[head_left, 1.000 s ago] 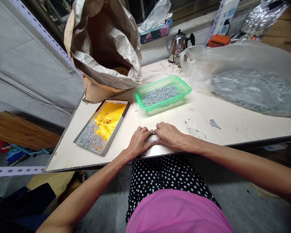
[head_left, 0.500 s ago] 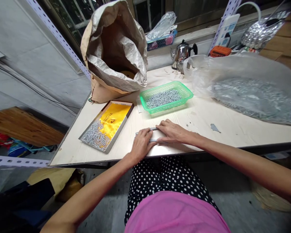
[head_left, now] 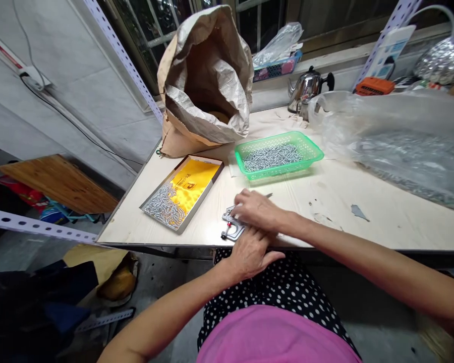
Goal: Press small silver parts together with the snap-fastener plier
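Note:
A small grey metal fixture with a red-tipped screw lies at the near edge of the white table. My right hand rests on top of it, fingers curved over its far part. My left hand is at the table's edge just below, its fingers curled up against the fixture's near side and its thumb sticking out to the right. A green basket of small metal pins stands beyond my hands. To the left, a shallow tray with a yellow lining holds more pins.
A big crumpled paper sack stands open at the back left. A large clear plastic bag of metal parts covers the right side. A steel kettle sits near the window. A wooden board leans low on the left.
My left hand slid off the table top down to its edge. The right hand stayed on the metal fixture, which now shows its screw. The view swung left.

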### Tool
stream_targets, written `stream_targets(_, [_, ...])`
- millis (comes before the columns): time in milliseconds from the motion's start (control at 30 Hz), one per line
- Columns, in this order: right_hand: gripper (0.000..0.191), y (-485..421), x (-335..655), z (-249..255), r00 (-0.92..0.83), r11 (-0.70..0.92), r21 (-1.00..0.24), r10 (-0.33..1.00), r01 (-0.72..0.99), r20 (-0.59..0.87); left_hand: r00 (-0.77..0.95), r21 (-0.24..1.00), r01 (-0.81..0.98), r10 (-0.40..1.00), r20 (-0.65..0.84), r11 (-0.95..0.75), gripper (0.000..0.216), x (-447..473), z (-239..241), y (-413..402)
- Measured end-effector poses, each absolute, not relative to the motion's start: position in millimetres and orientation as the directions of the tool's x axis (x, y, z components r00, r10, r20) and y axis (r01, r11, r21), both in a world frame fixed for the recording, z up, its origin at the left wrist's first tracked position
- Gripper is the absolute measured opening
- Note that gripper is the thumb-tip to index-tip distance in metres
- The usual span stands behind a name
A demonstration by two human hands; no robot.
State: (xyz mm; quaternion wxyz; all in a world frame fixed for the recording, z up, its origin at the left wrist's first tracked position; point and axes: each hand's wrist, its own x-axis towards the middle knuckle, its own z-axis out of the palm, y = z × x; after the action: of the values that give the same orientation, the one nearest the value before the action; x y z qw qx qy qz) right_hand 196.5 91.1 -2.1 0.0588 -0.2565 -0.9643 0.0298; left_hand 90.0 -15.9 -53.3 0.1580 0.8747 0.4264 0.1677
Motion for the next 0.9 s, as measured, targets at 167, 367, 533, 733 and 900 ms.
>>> stream_targets(167, [0.015,69,147,-18,-0.967,0.969,-0.024,0.245,0.244,0.063,0.548,0.424,0.735,0.832,0.088,-0.529,0.064,89,-64,-20])
stream_targets(367, [0.014,90,143,11,-0.837,0.943,-0.211,0.326,0.257,0.440,0.630,0.348,0.674,0.753,0.188,-0.651,0.052,78,-48,-17])
stream_targets(533, [0.015,149,204,81,-0.531,0.830,-0.186,0.491,0.526,0.691,0.298,0.200,0.913,0.914,0.274,-0.357,0.027,-5,-15,15])
stream_targets(733, [0.030,148,239,67,-0.514,0.695,-0.101,0.614,0.712,0.599,-0.098,-0.137,0.985,0.995,0.030,0.101,0.033,-111,6,54])
stream_targets(900, [0.023,83,223,8,-0.712,0.805,-0.320,0.592,0.499,0.378,-0.076,-0.176,0.983,0.993,-0.094,0.058,0.028,-129,6,63])
